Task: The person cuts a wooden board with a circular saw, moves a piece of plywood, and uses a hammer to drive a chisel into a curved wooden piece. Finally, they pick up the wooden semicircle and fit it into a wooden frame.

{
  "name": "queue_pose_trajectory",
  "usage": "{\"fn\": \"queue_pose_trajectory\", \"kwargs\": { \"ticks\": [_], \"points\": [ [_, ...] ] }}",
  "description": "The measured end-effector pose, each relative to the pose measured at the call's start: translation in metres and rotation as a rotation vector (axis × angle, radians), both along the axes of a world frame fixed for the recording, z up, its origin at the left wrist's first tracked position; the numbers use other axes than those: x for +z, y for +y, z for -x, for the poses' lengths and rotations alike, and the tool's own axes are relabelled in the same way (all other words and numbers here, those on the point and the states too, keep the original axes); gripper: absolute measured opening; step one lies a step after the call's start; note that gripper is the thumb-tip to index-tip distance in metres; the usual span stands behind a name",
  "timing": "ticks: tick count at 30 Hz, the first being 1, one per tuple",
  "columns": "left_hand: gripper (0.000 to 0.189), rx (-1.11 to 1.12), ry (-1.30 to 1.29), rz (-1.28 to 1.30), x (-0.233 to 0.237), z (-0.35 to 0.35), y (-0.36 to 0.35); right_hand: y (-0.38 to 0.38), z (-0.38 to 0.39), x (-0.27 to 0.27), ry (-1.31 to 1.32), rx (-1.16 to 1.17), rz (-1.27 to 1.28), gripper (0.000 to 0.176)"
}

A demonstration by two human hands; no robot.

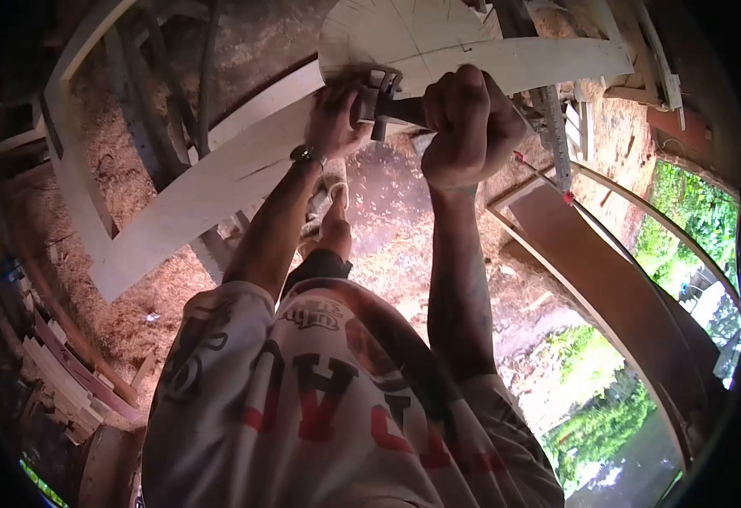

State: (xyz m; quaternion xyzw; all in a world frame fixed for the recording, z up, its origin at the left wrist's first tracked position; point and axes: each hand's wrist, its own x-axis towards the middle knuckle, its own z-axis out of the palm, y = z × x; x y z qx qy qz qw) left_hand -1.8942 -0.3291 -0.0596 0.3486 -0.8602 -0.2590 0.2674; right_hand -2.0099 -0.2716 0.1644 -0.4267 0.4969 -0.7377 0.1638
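Observation:
My right hand (472, 127) is closed in a fist around the handle of a hammer (377, 106), whose metal head lies to the left over the edge of a pale wooden board (192, 199). My left hand (335, 118), with a watch on its wrist, is curled at the board's edge right beside the hammer head. What its fingers hold is hidden. Beyond both hands lies a pale rounded wooden piece (413, 34), marked with pencil lines that fan out across it.
Wood shavings cover the ground (125, 271). Strips of wood (61, 385) are stacked at lower left. A long brown panel (599, 262) leans at the right, near a bow-like bar with red ends (568, 199). My bare foot and leg (335, 224) show below the board.

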Motion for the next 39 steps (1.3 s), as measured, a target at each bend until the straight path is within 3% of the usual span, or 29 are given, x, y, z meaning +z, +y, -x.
{"fn": "queue_pose_trajectory", "kwargs": {
  "ticks": [4,6,8,9,10,11,13,14,16,20,22,23,25,27,28,29,30,31,33,37,39],
  "points": [
    [0.075,-0.174,0.100,-0.077,0.004,-0.008,-0.009,0.028,0.009,-0.007,0.008,0.113,0.022,0.044],
    [0.081,-0.105,0.308,-0.476,0.003,-0.009,-0.015,0.038,0.014,-0.007,0.010,0.160,0.007,0.044],
    [0.075,-0.084,0.253,-0.354,0.010,-0.008,-0.034,0.047,0.018,-0.005,-0.003,0.200,-0.047,0.046],
    [0.066,-0.199,0.143,-0.204,0.003,0.000,-0.047,0.050,0.022,-0.005,0.003,0.226,-0.061,0.046],
    [0.053,-0.273,0.227,-0.241,-0.013,0.013,-0.052,0.051,0.026,-0.004,0.011,0.252,-0.076,0.046],
    [0.047,-0.341,0.121,-0.161,-0.010,0.016,-0.062,0.051,0.029,-0.001,-0.044,0.257,-0.088,0.027],
    [0.030,-0.472,-0.092,-0.097,-0.002,0.023,-0.088,0.052,0.036,0.003,-0.063,0.345,-0.096,0.022],
    [0.022,-0.490,-0.127,0.101,0.010,0.019,-0.092,0.050,0.040,0.009,-0.060,0.394,-0.117,0.021],
    [0.018,-0.623,-0.176,0.246,0.054,0.015,-0.102,0.049,0.053,0.008,-0.067,0.477,-0.199,0.021],
    [0.023,-0.273,0.104,0.281,0.080,-0.003,-0.114,0.028,0.064,0.025,-0.121,0.542,-0.251,0.022],
    [0.022,-0.096,0.107,-0.019,0.077,-0.011,-0.091,0.023,0.070,0.021,-0.118,0.555,-0.260,0.023],
    [0.021,0.003,0.120,-0.154,0.070,-0.008,-0.083,0.020,0.071,0.023,-0.092,0.466,-0.257,0.024],
    [0.017,0.028,0.133,-0.300,0.039,-0.009,-0.072,0.014,0.079,0.002,-0.278,0.418,-0.081,0.025],
    [0.013,-0.136,0.133,-0.232,0.019,-0.006,-0.059,0.020,0.100,-0.002,-0.428,0.463,0.070,0.025],
    [0.012,-0.229,0.130,-0.155,0.017,-0.003,-0.052,0.028,0.107,-0.012,-0.411,0.334,0.214,0.027],
    [0.013,-0.204,-0.035,-0.303,0.026,0.001,-0.048,0.038,0.123,-0.003,-0.347,0.350,0.238,0.030],
    [0.015,-0.196,-0.025,-0.286,0.039,0.008,-0.046,0.052,0.133,0.005,-0.347,0.212,0.211,0.047],
    [0.017,-0.191,-0.017,-0.269,0.054,0.016,-0.044,0.065,0.150,0.025,-0.197,0.242,0.146,0.044],
    [0.023,-0.207,-0.021,-0.277,0.073,0.037,-0.051,0.096,0.163,0.034,-0.399,0.083,0.160,0.039],
    [0.033,-0.325,-0.221,-0.064,0.045,0.074,-0.087,0.146,0.191,0.040,-0.312,-0.054,0.013,0.044],
    [0.032,-0.514,-0.329,-0.165,0.034,0.089,-0.110,0.171,0.197,0.021,-0.254,-0.165,-0.123,0.042]
  ]
}}
